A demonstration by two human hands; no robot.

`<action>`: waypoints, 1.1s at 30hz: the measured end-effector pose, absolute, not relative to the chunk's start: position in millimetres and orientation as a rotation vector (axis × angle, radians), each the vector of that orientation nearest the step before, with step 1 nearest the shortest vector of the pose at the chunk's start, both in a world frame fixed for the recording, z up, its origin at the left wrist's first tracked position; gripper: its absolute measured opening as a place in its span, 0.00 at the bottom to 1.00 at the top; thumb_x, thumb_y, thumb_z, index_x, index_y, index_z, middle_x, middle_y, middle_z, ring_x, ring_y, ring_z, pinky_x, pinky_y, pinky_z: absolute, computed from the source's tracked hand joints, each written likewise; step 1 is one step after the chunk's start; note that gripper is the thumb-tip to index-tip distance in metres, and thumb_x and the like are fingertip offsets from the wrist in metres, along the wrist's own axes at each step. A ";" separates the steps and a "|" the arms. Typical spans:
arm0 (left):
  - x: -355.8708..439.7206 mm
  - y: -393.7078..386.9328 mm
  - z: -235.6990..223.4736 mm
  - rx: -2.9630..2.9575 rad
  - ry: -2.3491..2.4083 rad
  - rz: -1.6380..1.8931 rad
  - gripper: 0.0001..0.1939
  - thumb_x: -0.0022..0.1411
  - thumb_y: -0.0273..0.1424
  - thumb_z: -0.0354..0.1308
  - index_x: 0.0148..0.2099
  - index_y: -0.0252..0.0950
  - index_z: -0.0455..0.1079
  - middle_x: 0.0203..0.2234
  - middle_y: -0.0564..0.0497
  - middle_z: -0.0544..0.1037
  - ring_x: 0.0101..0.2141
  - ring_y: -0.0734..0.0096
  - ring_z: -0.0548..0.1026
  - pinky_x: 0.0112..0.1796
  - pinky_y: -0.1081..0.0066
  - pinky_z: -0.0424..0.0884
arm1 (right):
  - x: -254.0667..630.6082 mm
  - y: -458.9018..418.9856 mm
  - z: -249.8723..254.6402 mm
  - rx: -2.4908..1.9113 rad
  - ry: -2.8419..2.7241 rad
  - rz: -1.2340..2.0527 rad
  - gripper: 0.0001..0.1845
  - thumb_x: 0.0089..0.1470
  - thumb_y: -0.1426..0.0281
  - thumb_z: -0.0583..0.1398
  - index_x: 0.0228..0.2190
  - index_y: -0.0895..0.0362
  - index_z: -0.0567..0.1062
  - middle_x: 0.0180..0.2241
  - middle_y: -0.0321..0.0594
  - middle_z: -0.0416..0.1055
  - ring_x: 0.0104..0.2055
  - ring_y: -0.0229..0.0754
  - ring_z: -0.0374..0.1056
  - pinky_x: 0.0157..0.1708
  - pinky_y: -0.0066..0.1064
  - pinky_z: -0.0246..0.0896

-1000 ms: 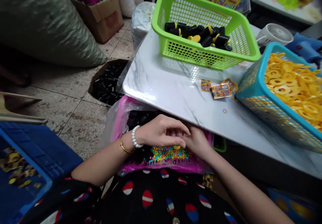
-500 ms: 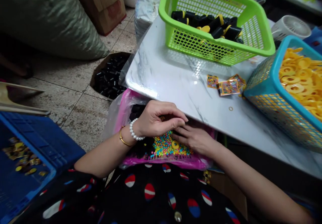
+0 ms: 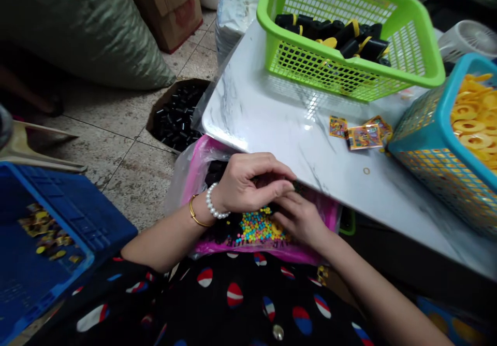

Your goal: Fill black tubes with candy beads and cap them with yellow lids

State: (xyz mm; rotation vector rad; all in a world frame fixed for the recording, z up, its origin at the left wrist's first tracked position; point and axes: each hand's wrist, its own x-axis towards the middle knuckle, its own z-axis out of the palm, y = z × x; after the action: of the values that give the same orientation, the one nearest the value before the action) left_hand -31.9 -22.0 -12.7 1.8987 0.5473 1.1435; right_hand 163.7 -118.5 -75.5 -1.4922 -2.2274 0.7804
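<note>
Over a pink tray (image 3: 295,255) in my lap, my left hand (image 3: 254,180), with a pearl bracelet, has its fingers curled and thumb drawn in. Whatever it may hold is hidden. Just under its thumb, my right hand (image 3: 301,216) has bent fingers meeting the left; the fingertips are partly covered. Small multicoloured candy balls (image 3: 256,227) lie in the tray below both hands. A yellow ring piece (image 3: 276,230) shows beside the right fingers. Black tubes (image 3: 215,172) lie at the tray's left, behind the left wrist.
A marble-patterned table (image 3: 264,118) carries a green basket (image 3: 318,69) of black tubes with yellow ends, small printed packets (image 3: 365,136) and a blue basket (image 3: 419,144) of yellow rings. Left on the floor stand a box of black tubes (image 3: 176,118) and a blue crate (image 3: 112,221).
My right hand has drawn its fingers in and up from the candy balls to my left hand's thumb. The whole view has shifted slightly, so the surroundings sit further right.
</note>
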 end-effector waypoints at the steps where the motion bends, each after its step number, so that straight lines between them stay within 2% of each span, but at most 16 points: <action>1: -32.6 -21.8 -13.1 1.915 0.507 1.081 0.06 0.60 0.30 0.61 0.39 0.33 0.74 0.26 0.50 0.78 0.25 0.78 0.73 0.28 0.76 0.70 | 168.1 -120.6 -72.3 -1.535 -2.055 0.860 0.15 0.56 0.70 0.58 0.47 0.54 0.75 0.41 0.44 0.73 0.42 0.45 0.71 0.42 0.36 0.69; 3: -32.2 -21.4 -15.2 1.976 0.396 0.935 0.11 0.59 0.32 0.63 0.43 0.34 0.73 0.29 0.49 0.78 0.28 0.76 0.74 0.31 0.75 0.72 | 173.7 -125.3 -64.2 -1.634 -1.729 1.075 0.15 0.54 0.68 0.61 0.45 0.53 0.75 0.31 0.39 0.72 0.31 0.41 0.69 0.32 0.33 0.68; 5: -29.2 -21.6 -19.0 2.067 0.305 0.797 0.15 0.58 0.34 0.63 0.46 0.33 0.72 0.34 0.46 0.78 0.34 0.71 0.75 0.37 0.72 0.73 | 173.5 -129.6 -54.9 -1.664 -1.429 1.277 0.17 0.51 0.65 0.64 0.44 0.54 0.74 0.28 0.37 0.70 0.24 0.37 0.65 0.24 0.30 0.65; 7: -25.1 -23.5 -22.9 2.159 0.272 0.693 0.19 0.58 0.34 0.63 0.50 0.31 0.70 0.38 0.43 0.76 0.39 0.67 0.75 0.41 0.68 0.74 | 169.0 -132.6 -46.0 -1.612 -1.252 1.319 0.18 0.47 0.63 0.66 0.41 0.54 0.73 0.35 0.40 0.71 0.27 0.38 0.66 0.25 0.30 0.66; 9: -21.7 -26.9 -24.7 2.216 0.268 0.657 0.21 0.59 0.33 0.62 0.52 0.29 0.68 0.41 0.41 0.75 0.42 0.65 0.74 0.43 0.66 0.74 | 164.4 -134.3 -40.6 -1.549 -1.217 1.254 0.17 0.47 0.62 0.66 0.39 0.54 0.73 0.43 0.44 0.70 0.36 0.42 0.69 0.32 0.31 0.68; 11: -20.0 -30.3 -23.4 2.235 0.268 0.713 0.18 0.61 0.30 0.59 0.52 0.30 0.67 0.42 0.42 0.74 0.43 0.66 0.74 0.44 0.68 0.74 | 163.7 -135.6 -41.6 -1.525 -1.259 1.198 0.19 0.50 0.63 0.64 0.44 0.53 0.71 0.45 0.44 0.69 0.41 0.43 0.70 0.38 0.33 0.69; 14: -19.1 -30.7 -18.1 2.240 0.416 0.986 0.13 0.62 0.27 0.58 0.50 0.34 0.68 0.40 0.46 0.75 0.41 0.70 0.74 0.43 0.70 0.73 | 169.7 -139.3 -55.4 -1.617 -1.585 1.105 0.22 0.54 0.65 0.62 0.51 0.54 0.68 0.43 0.44 0.71 0.39 0.43 0.69 0.40 0.35 0.67; 17: -16.7 -23.6 -16.4 2.266 0.738 1.255 0.13 0.58 0.28 0.62 0.47 0.35 0.69 0.38 0.48 0.76 0.42 0.66 0.73 0.46 0.64 0.71 | 174.3 -145.0 -72.5 -1.739 -2.122 0.905 0.08 0.56 0.68 0.59 0.38 0.57 0.75 0.38 0.45 0.71 0.40 0.46 0.67 0.42 0.39 0.64; 19: -14.0 -17.6 -18.7 2.291 0.885 1.257 0.14 0.57 0.28 0.63 0.46 0.35 0.69 0.38 0.48 0.77 0.44 0.63 0.73 0.48 0.60 0.69 | 172.6 -148.2 -79.6 -1.770 -2.318 0.801 0.07 0.58 0.70 0.58 0.31 0.58 0.75 0.36 0.45 0.71 0.41 0.47 0.65 0.42 0.39 0.63; 21: -11.5 -13.2 -21.5 2.293 0.956 1.207 0.15 0.57 0.29 0.63 0.47 0.35 0.69 0.39 0.47 0.77 0.45 0.62 0.73 0.49 0.58 0.68 | 168.6 -150.1 -83.2 -1.784 -2.365 0.762 0.05 0.57 0.70 0.59 0.31 0.58 0.74 0.36 0.45 0.70 0.40 0.47 0.64 0.41 0.38 0.63; 25: -9.6 -12.4 -20.4 2.211 1.003 1.234 0.19 0.56 0.31 0.64 0.50 0.36 0.69 0.40 0.46 0.78 0.45 0.61 0.74 0.48 0.57 0.68 | 162.7 -152.6 -83.5 -1.793 -2.269 0.800 0.01 0.53 0.72 0.61 0.31 0.57 0.73 0.37 0.44 0.70 0.41 0.47 0.65 0.41 0.38 0.63; 28: -10.0 -15.0 -14.9 2.159 1.012 1.245 0.15 0.56 0.31 0.65 0.47 0.37 0.71 0.39 0.48 0.79 0.44 0.61 0.74 0.49 0.56 0.67 | 164.7 -154.7 -67.2 -1.680 -2.052 0.911 0.03 0.53 0.74 0.60 0.28 0.56 0.70 0.38 0.44 0.70 0.40 0.44 0.66 0.39 0.35 0.64; 33: -6.9 -13.6 -9.7 2.117 1.001 1.172 0.19 0.57 0.29 0.64 0.51 0.35 0.70 0.39 0.47 0.80 0.40 0.65 0.76 0.45 0.61 0.70 | 177.2 -129.8 2.5 -1.660 -1.486 1.174 0.06 0.55 0.65 0.62 0.32 0.55 0.73 0.25 0.37 0.71 0.25 0.36 0.67 0.25 0.27 0.64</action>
State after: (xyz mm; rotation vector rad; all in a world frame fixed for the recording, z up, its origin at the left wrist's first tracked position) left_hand -6.9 -13.6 -9.7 2.1173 1.0007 1.1716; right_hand 177.2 -129.8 2.5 -1.6604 -1.4859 1.1742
